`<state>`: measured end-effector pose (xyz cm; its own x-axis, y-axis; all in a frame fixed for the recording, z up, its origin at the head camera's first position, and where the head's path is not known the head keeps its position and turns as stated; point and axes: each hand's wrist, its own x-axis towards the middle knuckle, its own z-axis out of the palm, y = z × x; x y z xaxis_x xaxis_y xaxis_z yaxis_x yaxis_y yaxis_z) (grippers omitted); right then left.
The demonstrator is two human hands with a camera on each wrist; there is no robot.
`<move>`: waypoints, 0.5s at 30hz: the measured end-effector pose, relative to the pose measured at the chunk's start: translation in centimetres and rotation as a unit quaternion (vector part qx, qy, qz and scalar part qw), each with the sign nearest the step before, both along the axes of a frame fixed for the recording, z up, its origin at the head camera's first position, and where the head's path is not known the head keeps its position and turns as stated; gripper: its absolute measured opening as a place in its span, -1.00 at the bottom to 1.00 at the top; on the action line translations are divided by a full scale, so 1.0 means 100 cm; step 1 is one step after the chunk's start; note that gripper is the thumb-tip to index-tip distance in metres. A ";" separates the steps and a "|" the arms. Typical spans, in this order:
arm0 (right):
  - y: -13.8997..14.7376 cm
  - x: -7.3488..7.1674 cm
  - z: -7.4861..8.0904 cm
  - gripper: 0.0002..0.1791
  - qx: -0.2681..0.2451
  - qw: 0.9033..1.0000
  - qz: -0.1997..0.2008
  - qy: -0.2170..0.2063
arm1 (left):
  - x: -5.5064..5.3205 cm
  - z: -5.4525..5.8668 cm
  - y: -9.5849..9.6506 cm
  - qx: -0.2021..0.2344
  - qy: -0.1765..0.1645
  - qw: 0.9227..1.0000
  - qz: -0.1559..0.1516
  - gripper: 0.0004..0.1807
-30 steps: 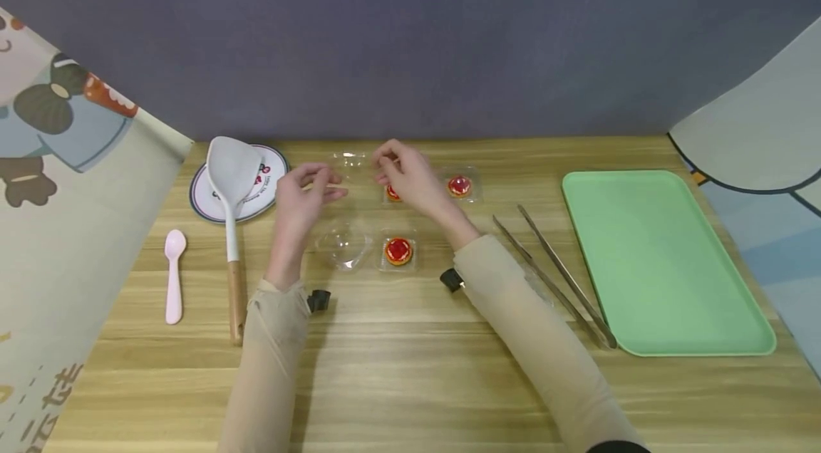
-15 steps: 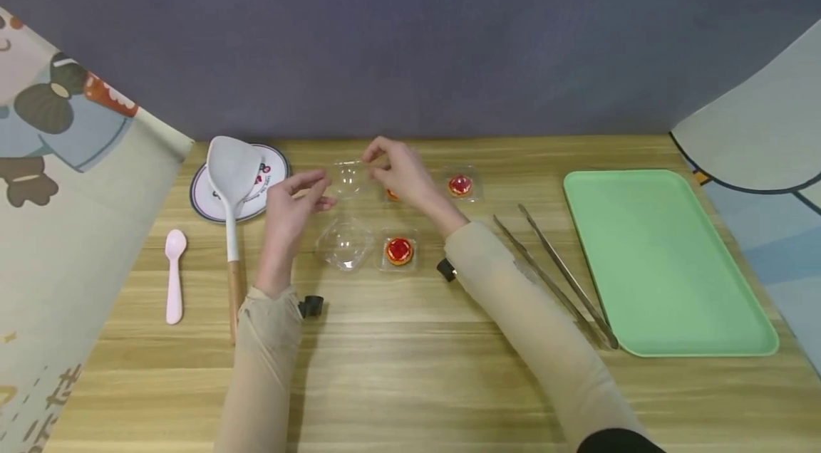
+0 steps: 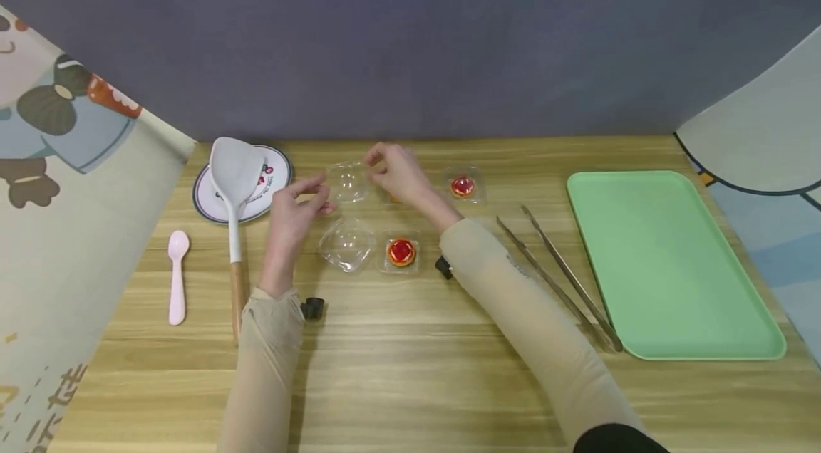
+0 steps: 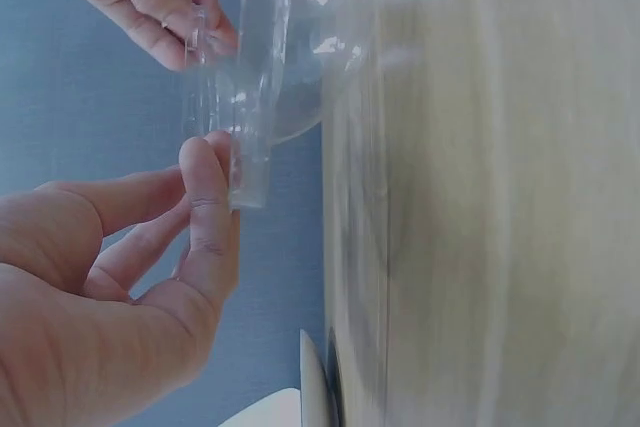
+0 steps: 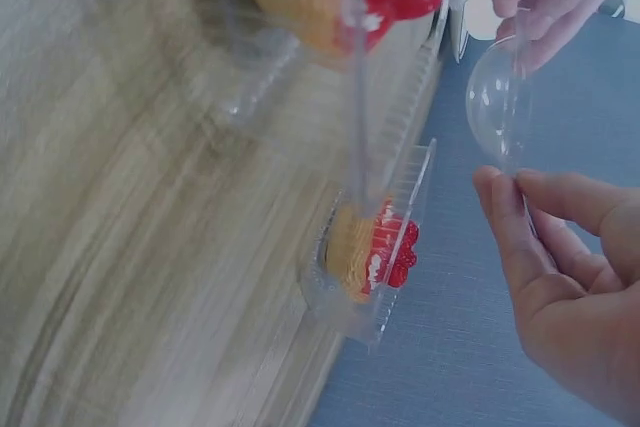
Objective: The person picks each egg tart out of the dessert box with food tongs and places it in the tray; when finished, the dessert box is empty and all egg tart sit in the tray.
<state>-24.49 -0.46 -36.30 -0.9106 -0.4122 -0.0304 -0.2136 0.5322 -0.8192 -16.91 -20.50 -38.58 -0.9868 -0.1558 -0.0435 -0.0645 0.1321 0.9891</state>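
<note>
My left hand [image 3: 293, 214] and right hand [image 3: 400, 174] pinch opposite edges of a clear plastic domed lid [image 3: 348, 184], above the back of the table. In the right wrist view the lid [image 5: 495, 102] is edge-on, its dome to the left. The left wrist view shows the left thumb and fingertips on its rim. Below it lies another clear domed lid [image 3: 347, 245], beside a red-topped tart [image 3: 402, 252] in a clear tray. A second tart [image 3: 462, 186] sits in its tray right of my right hand. A third tart [image 3: 393, 199] is mostly hidden beneath that hand.
On the left, a white turner [image 3: 236, 168] with a wooden handle lies over a round plate [image 3: 279, 164]. A pink spoon [image 3: 177, 275] is left of it. Metal tongs [image 3: 564, 275] lie beside a green tray [image 3: 673, 268] on the right. A dark wall [image 3: 410, 40] stands behind the table.
Both hands have shifted slightly left with the lid between them. The left hand has also come a little nearer the person. The lid has tilted, so its dome shows more plainly.
</note>
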 end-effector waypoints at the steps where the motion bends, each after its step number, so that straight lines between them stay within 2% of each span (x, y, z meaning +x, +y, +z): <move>1: 0.000 0.000 0.000 -0.62 0.000 1.000 0.002 -0.007 | 0.000 0.000 0.000 -0.008 -0.002 1.000 -0.001 -0.58; 8: 0.001 0.002 -0.004 -0.64 -0.003 0.999 0.029 -0.016 | -0.001 -0.003 -0.003 -0.058 -0.031 0.998 -0.013 -0.54; 15: 0.003 0.004 -0.009 -0.65 0.045 0.996 0.073 -0.017 | -0.001 -0.005 -0.006 -0.120 -0.042 0.991 -0.031 -0.58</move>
<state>-24.05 -0.13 -37.17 -0.8392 -0.5338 -0.1036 -0.2665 0.5699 -0.7773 -17.00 -21.06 -39.03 -0.9894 -0.1098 -0.0949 -0.1293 0.3703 0.9199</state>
